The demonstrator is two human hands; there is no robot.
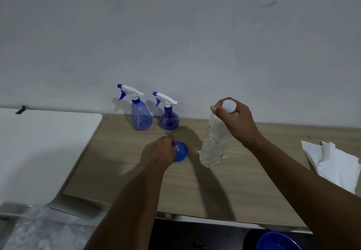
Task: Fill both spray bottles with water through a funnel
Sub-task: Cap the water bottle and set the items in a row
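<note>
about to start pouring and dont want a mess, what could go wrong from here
1. The tall clear plastic water bottle stands capped, held only near its white cap by the right hand; it could tip.
2. Both blue translucent spray bottles still carry their white trigger heads, so the funnel cannot go in yet.
3. The left hand grips the small blue plastic funnel, which may wobble in a narrow neck and spill onto the wooden table.

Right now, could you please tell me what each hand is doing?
Left hand: closed on the blue funnel.
Right hand: gripping the water bottle at its capped top.
</note>
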